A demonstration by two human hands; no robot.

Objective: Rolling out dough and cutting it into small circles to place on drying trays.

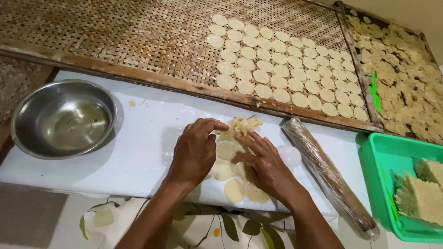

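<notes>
My left hand (196,150) rests palm-down on the white work board (138,152), fingers curled; thumb and forefinger pinch the edge of the ragged strip of pale leftover dough (241,125) that lies at the board's far side. My right hand (265,167) lies flat beside it, fingers spread wide and straight, fingertips pressing on the sheet of cut pale dough (227,150); it holds nothing.

Several round pale dough discs (234,190) lie on the board under and just in front of both hands, touching one another; one disc shows between the two hands. A small clear round cutter (290,156) sits just right of my right hand.

A long rolling pin wrapped in clear plastic film (325,173) lies aslant on the board's right end, near my right wrist. A shallow round steel bowl (63,119) stands on the left end, well apart from both hands.

Beyond the board lies a large woven bamboo tray with a wooden frame (115,41); its right part carries rows of flat round dough discs (281,69), set close side by side. A second woven tray (397,78) to the right holds a loose crowd of paler, curled discs and a green strip (374,92). A green plastic tub (383,157) at the right edge contains blocks of pale dough (422,198). A leaf-patterned cloth (198,228) shows below the board.
</notes>
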